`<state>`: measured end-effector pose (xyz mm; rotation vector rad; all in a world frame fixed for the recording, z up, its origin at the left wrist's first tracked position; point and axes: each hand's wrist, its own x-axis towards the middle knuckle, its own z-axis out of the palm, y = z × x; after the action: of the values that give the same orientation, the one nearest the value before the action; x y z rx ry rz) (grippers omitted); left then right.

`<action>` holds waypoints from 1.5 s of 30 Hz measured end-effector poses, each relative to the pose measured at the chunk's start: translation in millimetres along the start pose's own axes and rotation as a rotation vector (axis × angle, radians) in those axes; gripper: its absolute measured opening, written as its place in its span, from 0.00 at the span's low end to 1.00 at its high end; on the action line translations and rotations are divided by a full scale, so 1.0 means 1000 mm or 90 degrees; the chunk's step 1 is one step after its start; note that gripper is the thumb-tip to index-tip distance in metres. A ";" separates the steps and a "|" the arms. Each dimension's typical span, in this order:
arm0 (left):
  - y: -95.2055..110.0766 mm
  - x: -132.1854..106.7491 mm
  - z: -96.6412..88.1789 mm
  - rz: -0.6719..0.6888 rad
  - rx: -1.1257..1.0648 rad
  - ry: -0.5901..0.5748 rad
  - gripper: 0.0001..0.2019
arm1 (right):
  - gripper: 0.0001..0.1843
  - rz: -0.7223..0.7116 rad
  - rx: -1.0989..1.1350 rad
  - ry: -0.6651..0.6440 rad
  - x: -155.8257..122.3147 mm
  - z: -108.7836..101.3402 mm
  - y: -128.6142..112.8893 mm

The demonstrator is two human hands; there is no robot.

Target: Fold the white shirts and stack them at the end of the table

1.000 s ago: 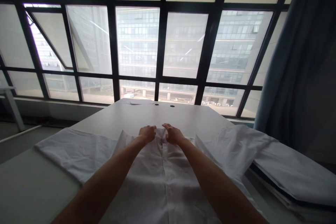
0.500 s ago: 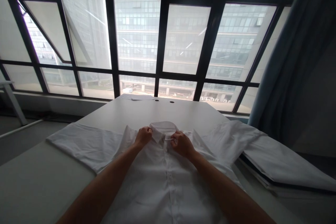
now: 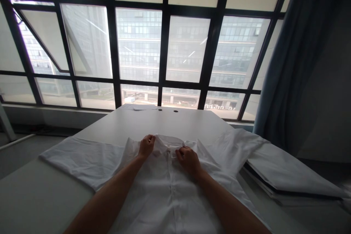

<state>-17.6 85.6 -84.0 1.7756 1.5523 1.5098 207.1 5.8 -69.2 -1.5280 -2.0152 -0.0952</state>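
A white short-sleeved shirt (image 3: 167,190) lies face up and spread out on a white table (image 3: 41,193), its button placket running toward me and its sleeves out to both sides. My left hand (image 3: 146,146) is closed on the left side of the shirt's collar (image 3: 168,140). My right hand (image 3: 188,159) is closed in a pinch on the collar's right side, beside the top button. Both forearms stretch over the shirt's front.
A stack of folded white cloth with a dark layer (image 3: 285,181) sits at the table's right. Two dark holes (image 3: 168,110) and a sheet of paper (image 3: 139,107) lie at the far edge. Large framed windows (image 3: 164,51) stand behind; a blue curtain (image 3: 285,73) hangs at right.
My hands moved from meeting at the collar's middle to gripping its two sides, the right hand drawing slightly toward me. The collar was raised, then flattened. The camera view shifted a little.
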 end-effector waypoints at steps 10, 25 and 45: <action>0.001 -0.002 0.000 -0.079 -0.113 -0.080 0.21 | 0.12 0.017 -0.016 -0.037 -0.002 0.001 0.003; -0.005 -0.002 -0.008 0.014 -0.188 -0.165 0.26 | 0.32 0.116 -0.032 -0.070 0.018 -0.002 0.002; 0.011 -0.010 -0.018 -0.190 -0.485 -0.437 0.07 | 0.19 -0.045 -0.105 0.026 0.039 0.011 0.012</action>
<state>-25.9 66.4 -73.7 1.3126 0.7128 0.9794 207.4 47.7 -61.8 -1.5401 -2.0728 -0.3262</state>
